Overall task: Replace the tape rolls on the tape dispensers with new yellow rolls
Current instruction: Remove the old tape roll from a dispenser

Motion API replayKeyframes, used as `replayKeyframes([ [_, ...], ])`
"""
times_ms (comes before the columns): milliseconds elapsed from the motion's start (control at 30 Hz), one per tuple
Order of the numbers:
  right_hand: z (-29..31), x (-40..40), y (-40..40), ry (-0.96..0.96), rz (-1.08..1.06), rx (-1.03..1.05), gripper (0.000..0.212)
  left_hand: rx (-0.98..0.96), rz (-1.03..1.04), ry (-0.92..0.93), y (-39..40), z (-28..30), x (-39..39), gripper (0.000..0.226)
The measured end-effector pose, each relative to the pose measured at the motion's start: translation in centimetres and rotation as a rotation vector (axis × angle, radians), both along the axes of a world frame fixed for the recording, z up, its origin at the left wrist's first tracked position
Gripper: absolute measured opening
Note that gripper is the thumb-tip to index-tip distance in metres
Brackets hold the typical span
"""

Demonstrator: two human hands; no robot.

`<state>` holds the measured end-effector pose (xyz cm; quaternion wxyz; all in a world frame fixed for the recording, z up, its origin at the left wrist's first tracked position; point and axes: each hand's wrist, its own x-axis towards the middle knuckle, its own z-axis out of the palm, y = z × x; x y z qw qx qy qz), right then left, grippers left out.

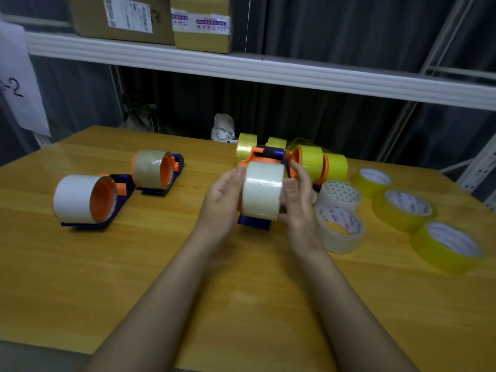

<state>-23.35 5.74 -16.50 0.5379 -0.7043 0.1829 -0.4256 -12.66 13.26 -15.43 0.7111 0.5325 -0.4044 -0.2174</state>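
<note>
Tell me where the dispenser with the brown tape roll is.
In the head view the brown-roll dispenser lies on the table's left half, just behind and right of the white-roll dispenser, well left of both hands.

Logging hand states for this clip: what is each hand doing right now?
Left hand: holds the clear roll on the dispenser.
Right hand: grips the same roll's other side.
</note>
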Motion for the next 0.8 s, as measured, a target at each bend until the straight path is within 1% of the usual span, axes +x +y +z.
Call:
replayKeyframes([
  [100,0.1,-0.2,-0.2,0.002,0.076,0.094,0.055,-0.033,-0.022,-0.287,-0.1,-0.9,-1.5,0.024],
  [167,0.3,-0.3,-0.3,-0.034,0.078,0.206,0.054,-0.052,0.008,-0.385,-0.4,-1.8,-1.8,0.033],
  [200,0.3,-0.3,-0.4,-0.053,0.074,0.251,0.049,-0.051,0.02,-0.387,-0.7,-2.1,-1.8,0.038],
  [233,0.2,-0.2,-0.3,-0.058,0.058,0.276,0.04,-0.042,0.007,-0.349,-0.8,-2.1,-1.8,0.041],
  [300,-0.2,0.1,-0.1,-0.036,-0.001,0.227,0.028,0.005,-0.051,-0.173,-0.9,-1.6,-1.8,0.037],
  [367,-0.6,0.5,0.1,-0.003,-0.035,0.115,0.03,0.114,-0.093,0.022,-1.0,-1.2,-1.8,0.027],
  [433,-1.2,0.9,0.2,0.004,-0.064,0.022,0.036,0.164,-0.072,0.114,-1.1,-1.2,-1.7,0.03],
  [467,-1.4,1.1,0.2,0.003,-0.073,0.003,0.039,0.145,-0.048,0.126,-1.2,-1.2,-1.7,0.033],
  [533,-1.6,1.3,0.4,0.018,-0.099,-0.042,0.046,0.093,0.023,0.092,-1.3,-1.4,-1.7,0.039],
  [633,-1.7,1.4,0.3,0.021,-0.15,-0.122,0.053,0.048,0.108,0.068,-1.4,-1.6,-1.8,0.043],
  [800,-1.9,1.2,0.2,0.072,-0.232,-0.291,0.057,0.067,0.157,0.152,-1.6,-1.4,-1.5,0.05],
])
